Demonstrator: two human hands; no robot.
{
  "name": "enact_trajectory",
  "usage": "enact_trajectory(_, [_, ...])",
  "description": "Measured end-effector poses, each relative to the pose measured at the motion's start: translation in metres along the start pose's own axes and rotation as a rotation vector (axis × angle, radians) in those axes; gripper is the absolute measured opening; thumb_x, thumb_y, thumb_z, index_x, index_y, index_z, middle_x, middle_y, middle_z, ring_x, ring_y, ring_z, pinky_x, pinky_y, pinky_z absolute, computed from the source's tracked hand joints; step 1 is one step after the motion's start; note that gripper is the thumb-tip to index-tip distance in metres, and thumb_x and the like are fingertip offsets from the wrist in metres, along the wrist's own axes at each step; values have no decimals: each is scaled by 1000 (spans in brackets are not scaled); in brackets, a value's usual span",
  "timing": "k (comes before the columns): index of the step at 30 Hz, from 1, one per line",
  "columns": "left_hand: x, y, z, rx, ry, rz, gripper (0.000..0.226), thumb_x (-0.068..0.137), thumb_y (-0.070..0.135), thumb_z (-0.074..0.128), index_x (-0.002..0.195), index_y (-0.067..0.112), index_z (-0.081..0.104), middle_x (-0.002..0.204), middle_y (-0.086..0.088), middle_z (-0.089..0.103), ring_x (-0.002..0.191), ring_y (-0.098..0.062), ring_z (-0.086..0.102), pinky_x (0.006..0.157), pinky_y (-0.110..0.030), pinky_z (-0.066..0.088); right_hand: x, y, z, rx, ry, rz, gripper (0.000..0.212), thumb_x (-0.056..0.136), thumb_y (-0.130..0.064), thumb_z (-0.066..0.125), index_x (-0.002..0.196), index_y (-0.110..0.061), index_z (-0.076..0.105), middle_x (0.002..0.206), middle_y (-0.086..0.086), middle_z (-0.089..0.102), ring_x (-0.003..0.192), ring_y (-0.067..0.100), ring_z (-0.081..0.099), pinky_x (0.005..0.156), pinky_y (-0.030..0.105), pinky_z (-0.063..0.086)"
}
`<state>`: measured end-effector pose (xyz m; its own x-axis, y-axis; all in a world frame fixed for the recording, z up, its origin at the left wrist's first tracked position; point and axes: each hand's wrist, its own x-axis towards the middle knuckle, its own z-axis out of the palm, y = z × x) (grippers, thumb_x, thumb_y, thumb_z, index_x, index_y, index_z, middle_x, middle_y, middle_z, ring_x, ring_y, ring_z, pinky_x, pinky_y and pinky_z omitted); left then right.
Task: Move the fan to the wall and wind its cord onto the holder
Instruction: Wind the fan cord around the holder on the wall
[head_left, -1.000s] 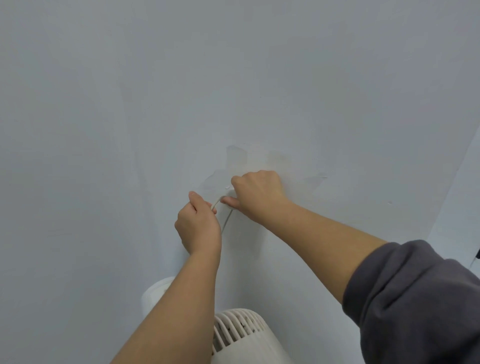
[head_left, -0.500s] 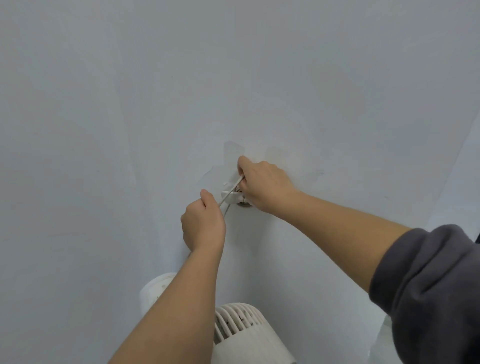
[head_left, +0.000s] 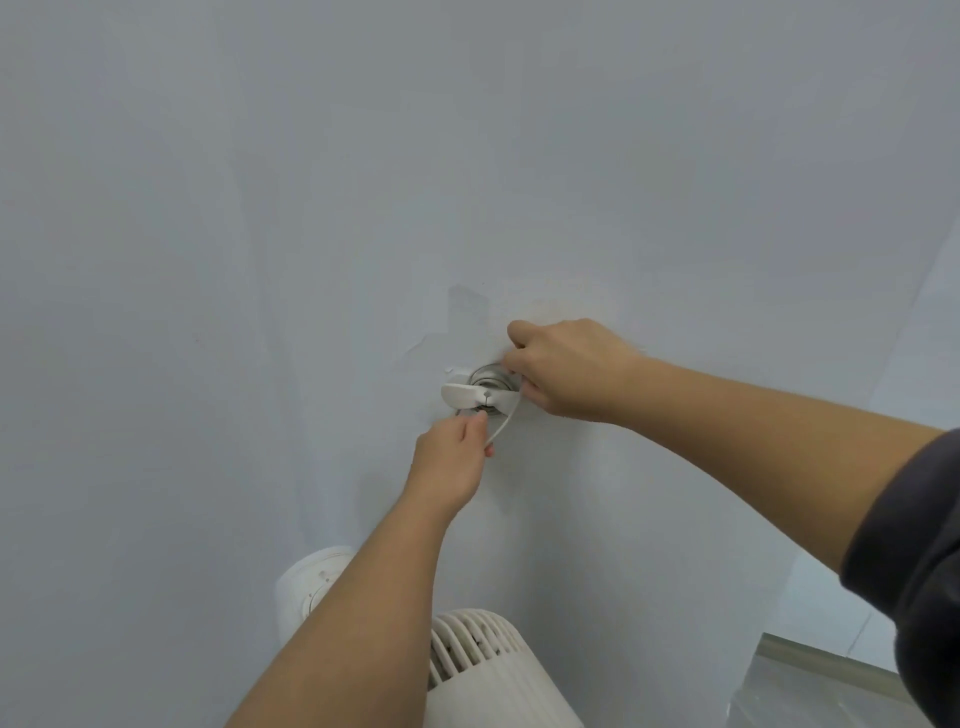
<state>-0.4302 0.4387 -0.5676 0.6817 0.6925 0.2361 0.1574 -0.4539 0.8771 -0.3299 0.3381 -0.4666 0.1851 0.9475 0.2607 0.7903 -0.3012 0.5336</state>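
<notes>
A white plastic cord holder (head_left: 467, 396) sits on the pale grey wall (head_left: 260, 208) just right of the frame's centre, with grey coils wound behind its flat front bar. A thin white cord (head_left: 503, 422) runs slack from the holder's right end down to the left hand (head_left: 451, 463), which pinches it between thumb and fingertips just below the holder. The right hand (head_left: 567, 371) reaches in from the right, its fingers curled on the cord at the holder's right edge and touching the coils. A dark grey sleeve (head_left: 914, 571) fills the right border. The white ribbed fan (head_left: 483, 670) stands at the bottom centre close to the wall, directly under the holder. Bare wall spreads wide to the left and above. A strip of floor (head_left: 831, 691) shows at lower right.
</notes>
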Motion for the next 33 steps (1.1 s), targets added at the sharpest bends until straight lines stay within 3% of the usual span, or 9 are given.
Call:
enact_trajectory(6, [-3,-4,4,-18,-214,27,32,100,20,43,76,14,63,66,2,57,58,-7,47,56,-22,36,-2,1,-5,0,-51,-20,26,100,-30,41,112,-20,62,102,2,46,68,22,44,56,32,32])
enact_trajectory(11, [-2,-2,8,-54,-275,54,23,98,12,49,83,16,66,71,6,64,61,-7,49,59,-12,42,1,0,-4,-24,-79,2,19,92,-9,53,106,-19,61,90,-1,35,65,22,42,45,27,22])
enact_trajectory(14, [-1,1,16,-41,-313,54,19,96,7,51,92,14,68,76,3,67,61,-6,53,52,-4,41,-3,-1,0,-37,-49,-13,27,85,2,54,103,-18,59,89,-1,34,77,24,53,48,30,27])
enact_trajectory(22, [9,-1,28,67,-209,-95,12,92,11,57,89,3,65,76,-10,67,55,-15,56,57,-23,49,-7,0,10,-45,39,-23,31,88,0,49,111,-19,57,88,-1,31,88,24,54,54,32,28])
enact_trajectory(26, [19,-13,23,229,-151,-187,16,89,15,60,78,5,62,88,-20,72,74,-26,62,82,-40,58,-6,-1,16,-45,69,-18,26,89,-3,50,107,-19,59,88,-1,35,86,24,53,49,31,25])
enact_trajectory(30, [26,-23,15,297,-121,-312,28,89,25,62,100,-1,66,105,-18,71,101,-34,68,83,-37,55,-8,-5,17,-20,108,14,19,96,-25,43,105,-21,59,96,0,50,77,22,46,45,27,12])
enact_trajectory(33, [29,-27,12,295,-117,-365,32,87,27,63,106,1,66,104,-16,71,96,-33,68,78,-35,55,-7,-12,17,41,172,58,26,94,-36,41,102,-17,57,97,1,54,79,24,52,47,27,16])
